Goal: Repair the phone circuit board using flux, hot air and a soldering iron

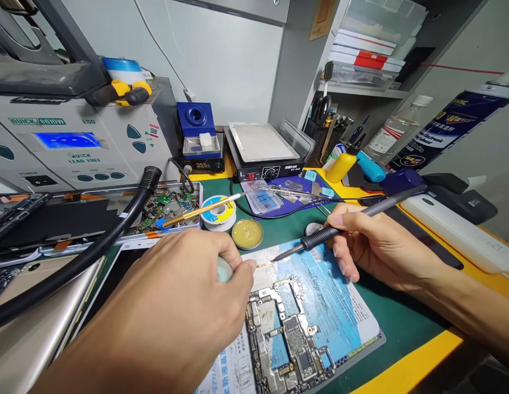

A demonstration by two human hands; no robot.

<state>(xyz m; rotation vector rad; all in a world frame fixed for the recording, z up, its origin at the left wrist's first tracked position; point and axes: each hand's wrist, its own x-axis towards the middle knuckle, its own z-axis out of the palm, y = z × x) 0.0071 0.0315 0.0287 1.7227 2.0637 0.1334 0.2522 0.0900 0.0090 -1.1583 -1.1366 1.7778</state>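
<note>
My right hand (361,241) is closed round a soldering iron (323,236), its tip pointing left and down onto a blue and white printed mat (340,306). In my left hand (197,284) is a pale round spool (224,270), partly hidden by the fingers. A thin copper-coloured strip (263,266) runs from my left fingertips towards the iron's tip. Below it, a phone circuit board (287,334) lies on the mat. Just behind my left hand stand an open tin of yellowish paste (247,234) and a solder reel (218,212).
A rework station (74,142) with a black hose (115,235) fills the left side. Behind are an iron stand (197,128) and a hot plate (264,145). Bottles, a spray can (451,128) and a white case (459,232) stand at the right.
</note>
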